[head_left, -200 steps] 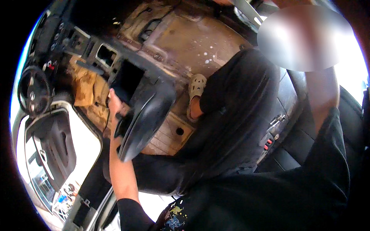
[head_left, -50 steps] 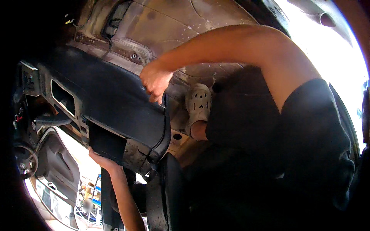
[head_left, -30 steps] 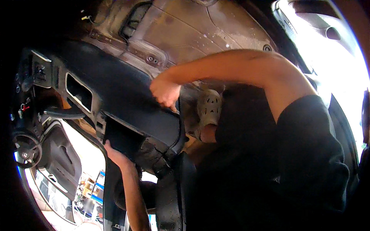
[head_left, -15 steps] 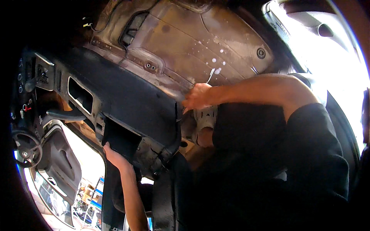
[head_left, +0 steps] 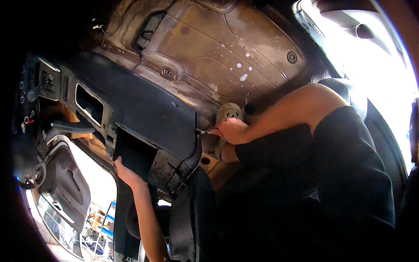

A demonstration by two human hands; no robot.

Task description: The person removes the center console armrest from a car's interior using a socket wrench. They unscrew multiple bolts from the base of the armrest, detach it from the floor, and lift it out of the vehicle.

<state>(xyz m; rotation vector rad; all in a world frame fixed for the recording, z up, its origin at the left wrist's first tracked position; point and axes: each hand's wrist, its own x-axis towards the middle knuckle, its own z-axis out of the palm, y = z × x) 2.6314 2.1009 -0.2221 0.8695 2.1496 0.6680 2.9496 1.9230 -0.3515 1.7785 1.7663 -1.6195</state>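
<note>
A black centre console lies across the car's interior, with an open storage bin in its top. My left hand grips the console's side at the rim of that bin; the thumb shows, and the other fingers are largely hidden. Beyond the console's rear corner, my right hand is closed. From its fingers a thin, bent, shiny piece, like a wire or pick, reaches to the console's rear edge. My foot in a light shoe with holes is just behind the right hand.
Bare brown metal floor with white spots stretches along the far side. A handbrake lever and gear shifter are at the left. An opened car door stands lower left. A dark seat is near the console's rear.
My right hand has drawn nearer to me and slightly right, off the console's corner, with the thin piece now stretched toward the console. My left hand keeps its hold.
</note>
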